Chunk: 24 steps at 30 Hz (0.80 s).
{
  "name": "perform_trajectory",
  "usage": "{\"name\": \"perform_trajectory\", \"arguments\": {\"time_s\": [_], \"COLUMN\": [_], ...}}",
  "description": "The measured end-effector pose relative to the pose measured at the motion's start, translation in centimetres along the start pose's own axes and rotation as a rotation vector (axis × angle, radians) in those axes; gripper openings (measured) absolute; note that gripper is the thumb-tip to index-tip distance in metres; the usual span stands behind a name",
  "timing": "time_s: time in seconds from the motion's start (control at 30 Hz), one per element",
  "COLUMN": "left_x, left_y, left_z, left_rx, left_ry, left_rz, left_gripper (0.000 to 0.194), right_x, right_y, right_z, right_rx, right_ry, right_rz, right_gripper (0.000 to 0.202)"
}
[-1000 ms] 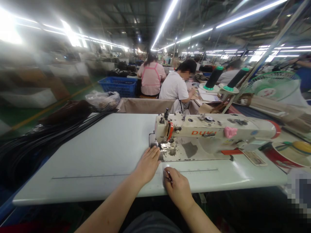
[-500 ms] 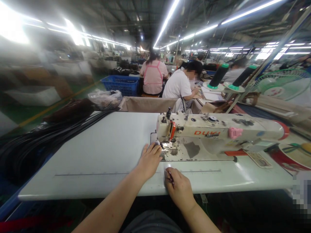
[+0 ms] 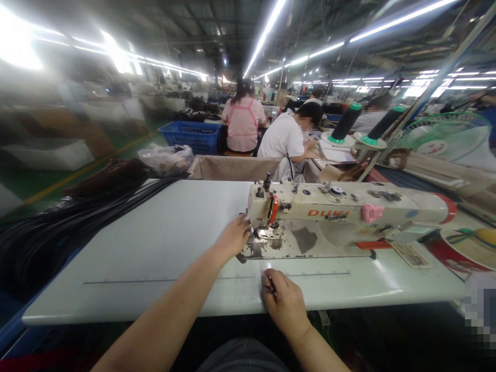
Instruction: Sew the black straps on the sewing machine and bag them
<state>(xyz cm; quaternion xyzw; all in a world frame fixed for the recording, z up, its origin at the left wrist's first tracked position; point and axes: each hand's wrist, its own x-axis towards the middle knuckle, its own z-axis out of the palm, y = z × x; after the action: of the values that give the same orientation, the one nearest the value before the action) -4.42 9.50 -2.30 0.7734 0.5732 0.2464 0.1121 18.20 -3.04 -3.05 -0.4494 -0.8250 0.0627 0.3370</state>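
My left hand [image 3: 233,236] is at the needle end of a cream sewing machine [image 3: 395,204]. Its fingers stretch forward and look slightly apart, with the tips partly hidden beside the machine head. A stained metal bed [image 3: 284,245] lies just right of it, below the presser foot. Near the table's front edge, my right hand [image 3: 285,297] rests with its fingers curled closed. Between them shows part of a small dark, slim tool [image 3: 271,285], mostly covered, whose kind I cannot make out. A printed ruler line [image 3: 132,281] runs along the white table [image 3: 166,227].
Black strips [image 3: 96,209] hang over the table's left side. Behind stand a fabric-lined bin [image 3: 232,168] and a blue basket [image 3: 189,137], with two seated people beyond. Dark thread cones [image 3: 346,124] and a green fan [image 3: 445,137] are at right, near a red tub [image 3: 451,253].
My left hand has moved forward and left off the bed's front corner, its fingers now beside the machine head. My right hand stays closed in nearly the same spot. The view has shifted slightly.
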Motion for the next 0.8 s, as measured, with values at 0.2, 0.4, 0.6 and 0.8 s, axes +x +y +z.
{"name": "perform_trajectory", "arguments": {"time_s": [0.2, 0.4, 0.6, 0.8], "left_x": [3.5, 4.1, 3.7, 2.2], "left_y": [-0.8, -0.6, 0.0, -0.7], "left_z": [0.4, 0.1, 0.1, -0.9], "left_rx": [-0.020, -0.006, -0.005, -0.041], "left_ry": [-0.022, -0.024, 0.007, 0.023], "left_rz": [0.095, 0.141, 0.111, 0.061], "left_gripper": [0.033, 0.036, 0.041, 0.022], "right_x": [0.0, 0.1, 0.0, 0.1], "right_y": [-0.1, 0.0, -0.1, -0.2], "right_z": [0.1, 0.2, 0.2, 0.1], "right_rx": [-0.012, 0.030, 0.028, 0.020], "right_ry": [0.025, 0.078, 0.082, 0.093], "right_rz": [-0.010, -0.058, -0.054, -0.074], "right_gripper": [0.021, 0.020, 0.022, 0.020]}}
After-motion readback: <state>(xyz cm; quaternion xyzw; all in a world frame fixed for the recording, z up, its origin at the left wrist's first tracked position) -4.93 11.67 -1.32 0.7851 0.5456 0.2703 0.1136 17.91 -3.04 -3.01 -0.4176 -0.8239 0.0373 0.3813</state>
